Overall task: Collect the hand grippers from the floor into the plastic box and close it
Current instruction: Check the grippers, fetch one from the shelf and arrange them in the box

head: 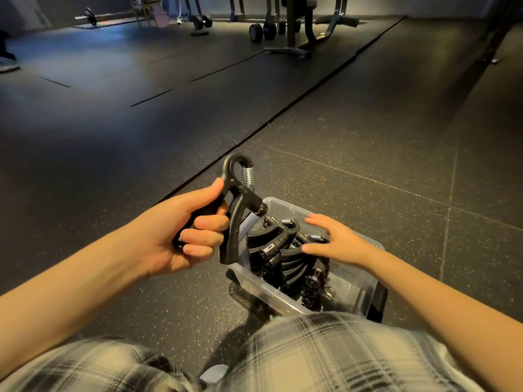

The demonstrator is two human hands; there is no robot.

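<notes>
My left hand (184,230) is closed around one handle of a black hand gripper (237,199) with a steel spring, held upright just left of the clear plastic box (365,292). Several black hand grippers (283,258) lie packed inside the box, which stands on the floor in front of my knees. Over the box, my right hand (334,239) rests with fingers spread on top of the packed grippers, holding nothing. No lid is on the box; a dark flat piece (379,302) leans at its right end, and I cannot tell what it is.
Dark speckled rubber floor mats (368,137) stretch all around. My plaid-clad legs (283,355) fill the bottom of the view. Weight benches, dumbbells (261,31) and a barbell (90,17) stand far back. A person's foot (7,62) shows at the far left edge.
</notes>
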